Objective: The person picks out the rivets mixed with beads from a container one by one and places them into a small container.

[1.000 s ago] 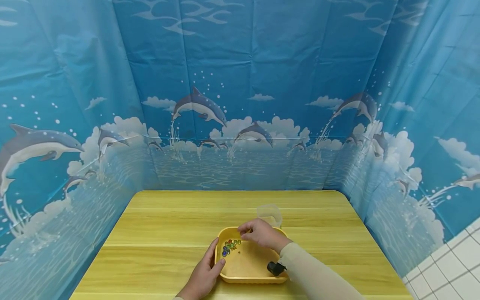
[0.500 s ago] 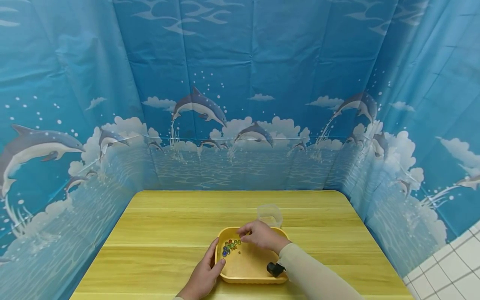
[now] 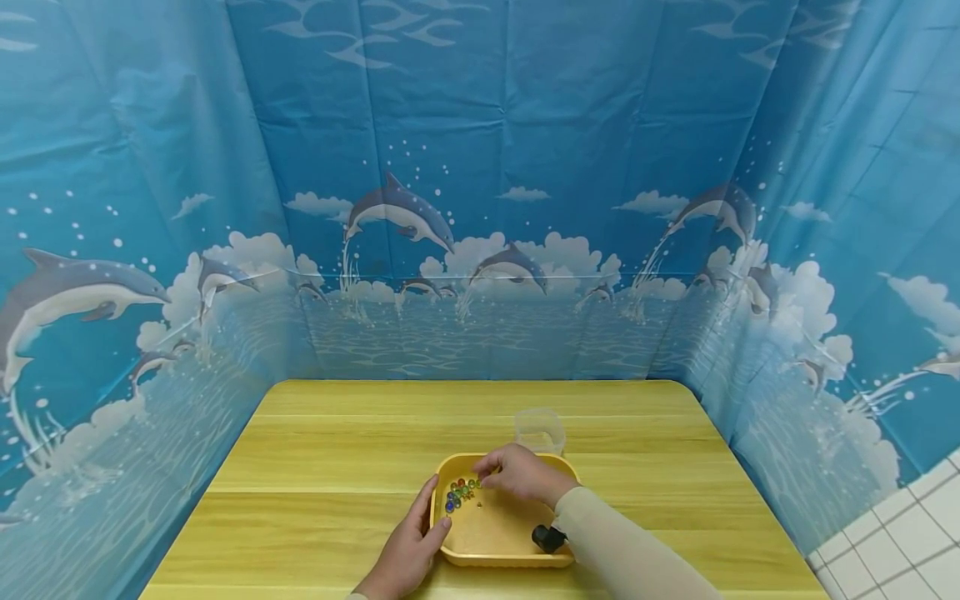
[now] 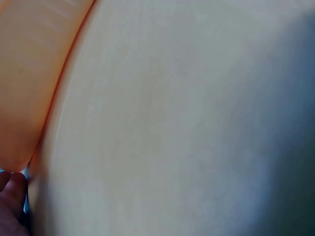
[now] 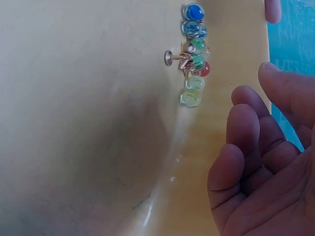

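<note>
A yellow plastic tray lies on the table with several glass marbles gathered along its left side. Among them sit small brassy metal pieces, one with a round flat head like a screw. My left hand grips the tray's left wall, thumb at the rim and fingers along the outside. Inside the tray's far part, my right hand hovers near the marbles. Its fingers are loosely bent, with nothing visible between them in the right wrist view.
Behind the tray stands a clear plastic container, partly overlapped by the right hand. A black wrist camera hangs under the right sleeve. The wood-patterned table meets a blue dolphin curtain at the back.
My right hand has shifted very slightly within the tray, its fingertips now overlapping the nearest marble in the head view. The left hand and tray have stayed put.
</note>
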The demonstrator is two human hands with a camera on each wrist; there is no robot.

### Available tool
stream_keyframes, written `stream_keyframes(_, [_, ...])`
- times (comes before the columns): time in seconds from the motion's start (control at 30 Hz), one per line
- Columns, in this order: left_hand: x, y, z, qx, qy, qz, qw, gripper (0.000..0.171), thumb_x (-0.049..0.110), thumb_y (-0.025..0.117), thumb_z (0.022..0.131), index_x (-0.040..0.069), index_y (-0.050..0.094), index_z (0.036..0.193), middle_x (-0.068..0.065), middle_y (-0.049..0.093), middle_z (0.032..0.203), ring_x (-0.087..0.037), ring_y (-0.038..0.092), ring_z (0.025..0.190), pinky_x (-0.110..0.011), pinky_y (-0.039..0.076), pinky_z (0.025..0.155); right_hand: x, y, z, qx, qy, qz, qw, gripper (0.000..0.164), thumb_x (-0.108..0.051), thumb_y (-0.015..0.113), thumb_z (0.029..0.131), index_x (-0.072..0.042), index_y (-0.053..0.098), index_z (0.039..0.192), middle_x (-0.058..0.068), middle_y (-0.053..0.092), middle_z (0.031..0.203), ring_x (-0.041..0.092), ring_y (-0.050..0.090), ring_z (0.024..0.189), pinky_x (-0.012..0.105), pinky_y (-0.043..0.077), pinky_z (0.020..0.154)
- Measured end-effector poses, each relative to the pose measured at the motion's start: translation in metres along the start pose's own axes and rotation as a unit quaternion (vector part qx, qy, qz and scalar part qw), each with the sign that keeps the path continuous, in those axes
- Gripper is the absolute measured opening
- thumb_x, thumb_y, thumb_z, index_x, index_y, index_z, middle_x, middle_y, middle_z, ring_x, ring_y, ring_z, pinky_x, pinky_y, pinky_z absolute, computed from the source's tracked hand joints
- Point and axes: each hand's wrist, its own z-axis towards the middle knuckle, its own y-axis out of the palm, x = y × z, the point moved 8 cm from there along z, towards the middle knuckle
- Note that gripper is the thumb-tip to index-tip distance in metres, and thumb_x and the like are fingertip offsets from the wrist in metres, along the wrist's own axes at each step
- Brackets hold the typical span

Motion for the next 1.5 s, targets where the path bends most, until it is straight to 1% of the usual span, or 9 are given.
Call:
stream_keyframes(0.17, [-0.001,0.0,0.001,-0.003,-0.003,-0.006,1.0,0.072,0.03,0.05,0.113,0.021,0.009,0.171,-0.019,0.005,0.177,-0.04,0.017,0.161,-0.047,0.029,0.123,0.003,0.005,0.002,-0.004,0.0,-0.011,1.0,0.023,-0.011,0.077,0.096,-0.01,0.081,0.118,0.002,0.079,0.112,0.018,0.071,0.104,0.038,0.061,0.087])
stream_keyframes(0.3, [-0.001,0.001,0.001,-0.007,-0.003,-0.01,0.9999,0.072,0.03,0.049,0.113,0.021,0.008,0.171,-0.02,0.004,0.177,-0.04,0.016,0.161,-0.048,0.029,0.123,0.004,0.008,0.003,-0.011,0.004,-0.007,1.0,0.022,-0.009,0.077,0.095,-0.009,0.081,0.117,0.004,0.079,0.116,0.022,0.072,0.108,0.042,0.061,0.09])
stream_keyframes(0.4, [-0.001,0.001,0.001,-0.009,-0.004,-0.014,0.9998,0.072,0.029,0.049,0.114,0.02,0.008,0.171,-0.019,0.004,0.177,-0.04,0.015,0.162,-0.047,0.029,0.123,0.005,0.011,0.003,-0.017,0.007,-0.006,1.0,0.023,-0.008,0.077,0.095,-0.009,0.081,0.118,0.004,0.079,0.117,0.022,0.071,0.11,0.044,0.061,0.093])
stream_keyframes(0.6, [0.001,0.001,0.0,-0.006,-0.001,-0.017,0.9998,0.072,0.028,0.051,0.113,0.022,0.009,0.171,-0.02,0.005,0.177,-0.041,0.018,0.161,-0.044,0.033,0.122,0.008,0.014,0.003,-0.029,0.01,-0.021,0.999,0.023,-0.011,0.077,0.095,-0.013,0.081,0.118,-0.001,0.079,0.116,0.018,0.071,0.11,0.04,0.06,0.093])
stream_keyframes(0.83, [0.003,0.0,-0.001,0.0,0.008,-0.012,0.9999,0.071,0.027,0.051,0.113,0.02,0.012,0.171,-0.023,0.008,0.176,-0.043,0.02,0.16,-0.044,0.035,0.121,0.011,0.022,0.006,-0.039,0.012,-0.02,0.999,0.022,-0.01,0.077,0.095,-0.013,0.082,0.117,-0.001,0.08,0.114,0.007,0.066,0.094,0.028,0.057,0.08])
stream_keyframes(0.97, [0.001,0.0,-0.001,0.001,0.0,-0.008,1.0,0.071,0.028,0.051,0.113,0.021,0.012,0.171,-0.022,0.009,0.176,-0.042,0.021,0.16,-0.042,0.036,0.121,0.012,0.026,0.009,-0.04,0.005,-0.029,0.999,0.022,-0.009,0.078,0.094,-0.012,0.082,0.116,-0.002,0.081,0.108,0.004,0.061,0.082,0.023,0.053,0.073])
stream_keyframes(1.13, [-0.001,-0.001,0.0,0.001,-0.008,-0.007,0.9999,0.071,0.029,0.051,0.113,0.023,0.012,0.171,-0.02,0.009,0.176,-0.04,0.022,0.16,-0.042,0.036,0.121,0.01,0.03,0.01,-0.041,0.009,-0.027,0.999,0.024,-0.008,0.078,0.093,-0.013,0.083,0.116,-0.002,0.081,0.108,0.003,0.061,0.08,0.022,0.052,0.072])
stream_keyframes(1.37, [0.002,0.0,0.0,0.0,-0.003,-0.015,0.9999,0.071,0.027,0.051,0.113,0.022,0.012,0.171,-0.021,0.009,0.176,-0.041,0.023,0.16,-0.042,0.038,0.12,0.006,0.034,0.01,-0.042,0.009,-0.035,0.998,0.025,-0.006,0.079,0.092,-0.014,0.083,0.115,-0.003,0.081,0.106,0.002,0.058,0.077,0.02,0.049,0.069])
stream_keyframes(1.5, [0.002,0.0,-0.001,-0.003,-0.004,-0.02,0.9998,0.071,0.027,0.051,0.113,0.023,0.012,0.171,-0.021,0.008,0.176,-0.041,0.022,0.16,-0.041,0.039,0.12,0.005,0.035,0.009,-0.043,0.008,-0.051,0.998,0.025,-0.008,0.079,0.092,-0.015,0.083,0.116,-0.004,0.08,0.099,0.003,0.055,0.073,0.02,0.046,0.068])
